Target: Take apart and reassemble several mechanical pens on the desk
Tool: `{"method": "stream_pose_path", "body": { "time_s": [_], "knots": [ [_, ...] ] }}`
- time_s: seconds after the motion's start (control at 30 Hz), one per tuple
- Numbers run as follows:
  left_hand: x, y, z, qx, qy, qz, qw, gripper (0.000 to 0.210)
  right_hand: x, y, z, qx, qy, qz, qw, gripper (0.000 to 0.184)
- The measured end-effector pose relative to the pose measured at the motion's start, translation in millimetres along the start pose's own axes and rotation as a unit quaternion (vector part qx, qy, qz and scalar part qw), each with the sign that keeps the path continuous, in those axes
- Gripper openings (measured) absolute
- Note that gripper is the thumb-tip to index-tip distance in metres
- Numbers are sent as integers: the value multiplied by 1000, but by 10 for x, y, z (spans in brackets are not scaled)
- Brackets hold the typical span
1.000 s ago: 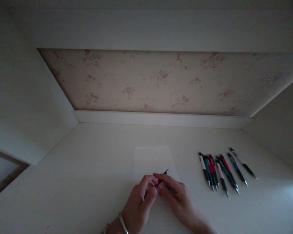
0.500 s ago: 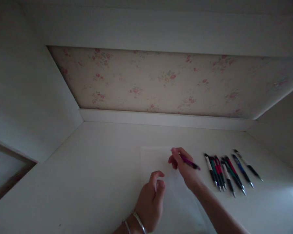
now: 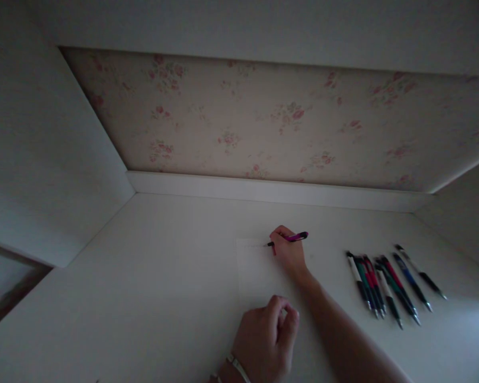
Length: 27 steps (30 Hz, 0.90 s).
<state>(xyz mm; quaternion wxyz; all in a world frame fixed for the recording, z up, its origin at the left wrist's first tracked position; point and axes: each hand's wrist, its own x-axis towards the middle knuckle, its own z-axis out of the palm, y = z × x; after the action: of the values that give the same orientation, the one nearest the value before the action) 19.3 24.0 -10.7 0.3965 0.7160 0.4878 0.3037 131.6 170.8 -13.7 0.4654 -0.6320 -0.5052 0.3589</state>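
My right hand (image 3: 289, 252) is closed around a purple pen (image 3: 297, 237) with a black grip and a black top end. The pen leans to the right, its point at the upper part of a white sheet of paper (image 3: 249, 276). Close by the point runs a faint line; I cannot tell whether it is ink. My left hand (image 3: 265, 335), with bracelets at the wrist, rests over the lower part of the sheet. Its fingers are curled in towards the thumb, with nothing visible in them. Both hands and the right forearm cover part of the paper.
To the right lies a loose row of several pens, among them a white and black pen (image 3: 357, 276), a blue pen (image 3: 412, 279) and a silver and black pen (image 3: 421, 272). The white desk (image 3: 175, 266) ends at a back ledge (image 3: 223, 184) below a floral panel (image 3: 207, 117).
My right hand has turned the pen point down to the paper's upper part. My left hand has moved right and its fingers have curled in. The view has shifted slightly.
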Motion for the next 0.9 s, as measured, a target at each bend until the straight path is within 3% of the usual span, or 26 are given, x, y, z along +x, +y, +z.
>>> {"method": "stream_pose_path", "body": {
  "time_s": [0.9],
  "knots": [
    [9,4,7,67,-6,25,997,24,17,-2,23,-43,19,-26,999,16]
  ]
}}
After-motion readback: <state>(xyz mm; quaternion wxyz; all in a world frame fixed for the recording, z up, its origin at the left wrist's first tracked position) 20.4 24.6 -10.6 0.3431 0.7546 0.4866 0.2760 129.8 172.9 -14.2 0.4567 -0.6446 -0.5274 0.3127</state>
